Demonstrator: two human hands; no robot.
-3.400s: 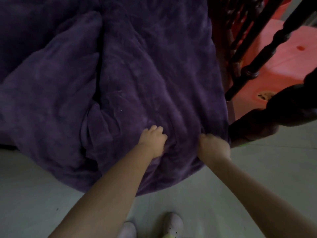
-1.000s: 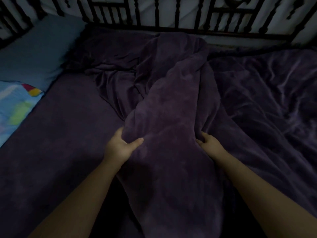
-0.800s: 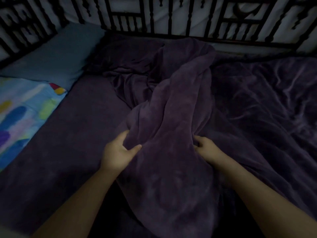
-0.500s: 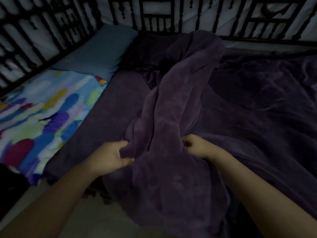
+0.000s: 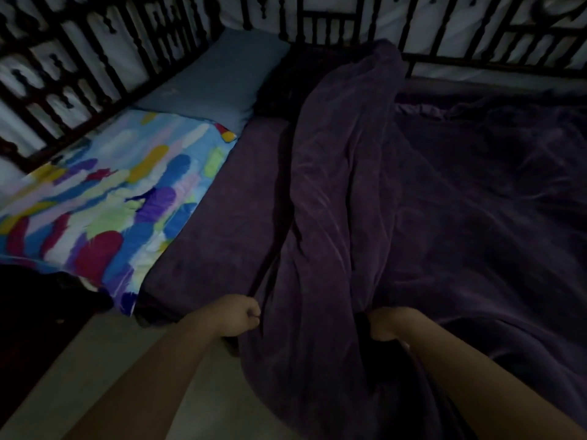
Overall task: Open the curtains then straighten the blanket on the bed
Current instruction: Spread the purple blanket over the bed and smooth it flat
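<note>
A dark purple plush blanket (image 5: 343, 192) lies bunched in a long ridge down the middle of the bed, running from the far rail to the near edge and hanging over it. My left hand (image 5: 236, 317) grips the ridge's left edge in a fist at the near side of the bed. My right hand (image 5: 386, 323) grips the fabric on the ridge's right side, its fingers partly buried in folds. More of the purple blanket (image 5: 492, 217) spreads wrinkled across the right half. No curtains are in view.
A bright multicoloured cover (image 5: 95, 211) lies at the bed's left end, with a blue pillow (image 5: 216, 81) behind it. A dark carved wooden rail (image 5: 79, 68) runs around the far and left sides. Pale floor (image 5: 104, 360) shows at the lower left.
Both hands have pulled the bunched blanket toward the near edge and now hold it in tighter fists. The ridge is stretched longer and straighter. The view has swung left, showing more of the colourful cover.
</note>
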